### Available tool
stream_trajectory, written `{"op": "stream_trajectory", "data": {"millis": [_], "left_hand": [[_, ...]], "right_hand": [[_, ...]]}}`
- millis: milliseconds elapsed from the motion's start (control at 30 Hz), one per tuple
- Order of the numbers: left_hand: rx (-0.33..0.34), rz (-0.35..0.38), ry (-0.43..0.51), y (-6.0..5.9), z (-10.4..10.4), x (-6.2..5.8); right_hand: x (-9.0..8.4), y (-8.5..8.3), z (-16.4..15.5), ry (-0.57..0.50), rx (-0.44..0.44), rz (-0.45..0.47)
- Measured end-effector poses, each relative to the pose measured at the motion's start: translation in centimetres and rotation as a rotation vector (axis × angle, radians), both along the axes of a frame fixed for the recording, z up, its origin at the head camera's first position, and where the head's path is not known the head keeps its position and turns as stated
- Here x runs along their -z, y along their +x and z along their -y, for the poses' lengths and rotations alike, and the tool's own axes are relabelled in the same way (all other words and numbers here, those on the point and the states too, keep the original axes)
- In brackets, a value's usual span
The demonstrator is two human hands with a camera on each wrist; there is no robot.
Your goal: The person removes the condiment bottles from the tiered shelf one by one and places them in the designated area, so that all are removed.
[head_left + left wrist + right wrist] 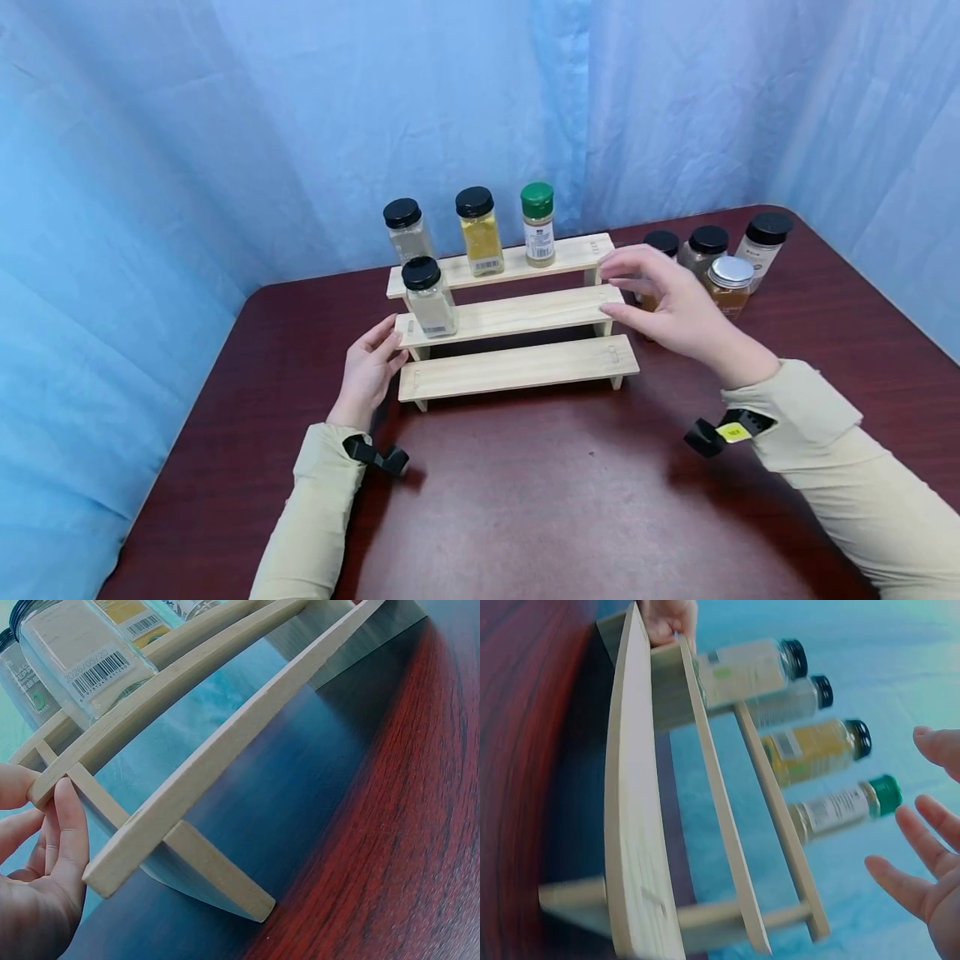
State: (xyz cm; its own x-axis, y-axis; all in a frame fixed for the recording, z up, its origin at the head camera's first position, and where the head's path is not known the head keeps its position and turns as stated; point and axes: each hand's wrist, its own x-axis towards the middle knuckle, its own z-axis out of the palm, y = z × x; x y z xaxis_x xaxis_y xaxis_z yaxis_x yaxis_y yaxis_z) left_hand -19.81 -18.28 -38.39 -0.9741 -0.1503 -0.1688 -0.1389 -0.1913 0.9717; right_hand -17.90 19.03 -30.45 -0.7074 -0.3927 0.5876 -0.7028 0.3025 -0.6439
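Note:
A three-step wooden rack (pixel 517 367) stands mid-table. Its top step carries a pale black-lidded jar (pixel 406 229), a yellow spice jar (pixel 478 232) and a green-lidded jar (pixel 537 225). Another black-lidded jar (pixel 428 297) stands at the left of the middle step. My left hand (pixel 390 342) rests its straight fingers against the left end of the middle step; the left wrist view shows the fingertips (pixel 66 817) touching that end of the rack (pixel 225 742). My right hand (pixel 621 288) hovers open, fingers spread, just off the rack's right end, holding nothing. In the right wrist view the right hand (pixel 919 825) is apart from the rack (pixel 637 825).
Several jars stand on the table right of the rack: three with black lids (pixel 708 243) and an amber one with a silver lid (pixel 730 283), partly behind my right hand. The dark red table (pixel 555 500) has blue curtains behind and beside it.

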Motion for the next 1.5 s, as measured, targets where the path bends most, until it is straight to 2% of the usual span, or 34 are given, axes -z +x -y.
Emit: {"op": "stream_trajectory", "data": {"millis": [333,533,767,933,1100,1267,1500], "left_hand": [[-0.004,0.001,0.017,0.0,0.1,0.0],[-0.007,-0.011,0.032,0.2,0.2,-0.1],[-0.008,-0.011,0.036,0.3,0.3,-0.1],[-0.009,-0.018,0.043,0.2,0.2,-0.1],[0.001,-0.017,0.041,0.2,0.1,-0.1],[0.022,-0.009,0.025,0.0,0.0,-0.1],[-0.002,-0.012,0.046,0.0,0.1,0.0]], "right_hand": [[0.9,-0.3,4.0,0.104,-0.107,0.218],[1.7,-0.6,6.3,0.102,-0.148,0.276],[2.4,-1.3,9.4,0.046,-0.187,0.261],[2.2,-1.7,11.3,0.0,-0.185,0.227],[1.9,-2.0,12.7,-0.026,-0.173,0.232],[1.6,-2.3,13.6,-0.021,-0.148,0.218],[1.2,-3.0,15.3,0.031,-0.153,0.2]]}}
